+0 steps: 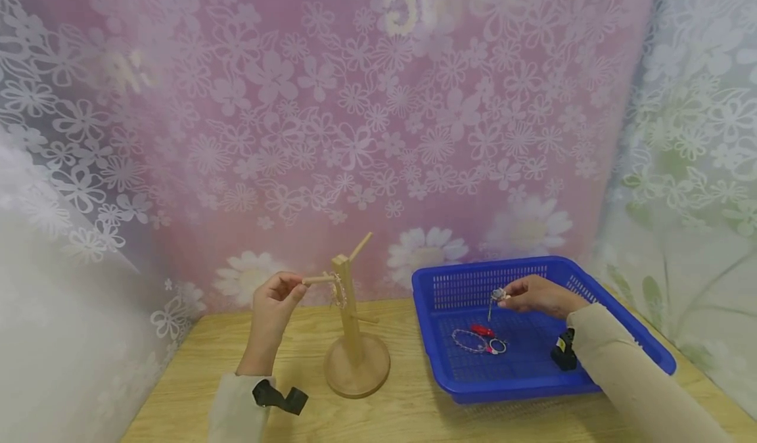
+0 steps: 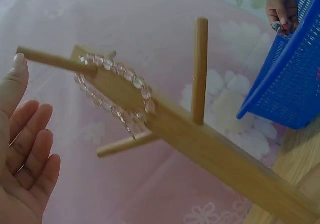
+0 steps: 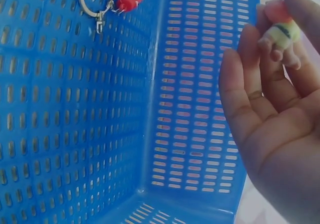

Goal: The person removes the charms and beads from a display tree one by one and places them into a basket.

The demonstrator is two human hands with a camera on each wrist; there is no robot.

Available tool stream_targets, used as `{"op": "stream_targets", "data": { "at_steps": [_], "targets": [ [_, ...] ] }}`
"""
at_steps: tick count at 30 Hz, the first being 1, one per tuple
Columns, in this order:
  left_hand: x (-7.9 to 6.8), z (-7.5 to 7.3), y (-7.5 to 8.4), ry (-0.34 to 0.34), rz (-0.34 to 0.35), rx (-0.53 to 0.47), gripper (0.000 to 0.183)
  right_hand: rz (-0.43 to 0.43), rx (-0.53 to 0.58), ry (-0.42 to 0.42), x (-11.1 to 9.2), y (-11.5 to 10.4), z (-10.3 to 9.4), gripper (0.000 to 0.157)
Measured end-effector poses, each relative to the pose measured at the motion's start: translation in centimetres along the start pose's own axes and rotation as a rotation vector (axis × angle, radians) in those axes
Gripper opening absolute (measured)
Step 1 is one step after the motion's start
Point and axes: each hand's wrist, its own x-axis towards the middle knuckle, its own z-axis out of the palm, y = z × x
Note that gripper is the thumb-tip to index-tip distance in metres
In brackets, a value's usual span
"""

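My left hand [image 1: 275,308] is at the end of an upper peg on a wooden stand [image 1: 350,318]. In the left wrist view its thumb [image 2: 19,68] touches the peg tip, and the other fingers are loosely bent, away from the peg. A clear beaded bracelet [image 2: 146,92] hangs on that peg against the post. Above the blue basket [image 1: 455,390], my right hand [image 1: 541,295] pinches a keychain [image 1: 499,294] between thumb and fingers. A small figurine [image 3: 281,36] in pale yellow and red hangs from its chain in the right wrist view, against the fingers.
In the basket lie a beaded loop [image 1: 454,339], a red charm [image 1: 482,330] and a metal key ring [image 1: 498,346]. The stand's other pegs stick out to several sides above its round base [image 1: 357,380]. Behind the wooden table [image 1: 408,423] hangs a flowered pink curtain [image 1: 378,134].
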Motion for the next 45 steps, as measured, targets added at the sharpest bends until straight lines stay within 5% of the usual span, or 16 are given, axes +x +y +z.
{"op": "stream_targets", "data": {
  "at_steps": [9,12,19,26,38,45],
  "targets": [
    [1.5,-0.2,-2.8,0.040,-0.322,0.094,0.019,-0.035,-0.024,-0.026,0.2,0.5,0.6,0.030],
    [2.1,-0.2,-3.6,0.032,-0.380,0.117,0.022,-0.045,-0.028,-0.039,0.2,0.8,0.8,0.033],
    [3.3,0.2,-4.3,-0.127,-0.385,0.103,0.039,-0.081,-0.056,-0.077,0.6,1.0,1.5,0.034],
    [4.3,0.6,-4.2,-0.251,-0.340,0.127,0.035,-0.097,-0.071,-0.132,0.8,0.8,2.0,0.023],
    [4.3,0.4,-4.1,-0.275,-0.324,0.151,0.028,-0.026,0.002,-0.089,0.9,0.9,1.8,0.029],
    [4.0,0.3,-4.3,-0.266,-0.319,0.132,0.030,-0.005,0.186,-0.090,0.8,1.2,1.3,0.026]
  ]
}}
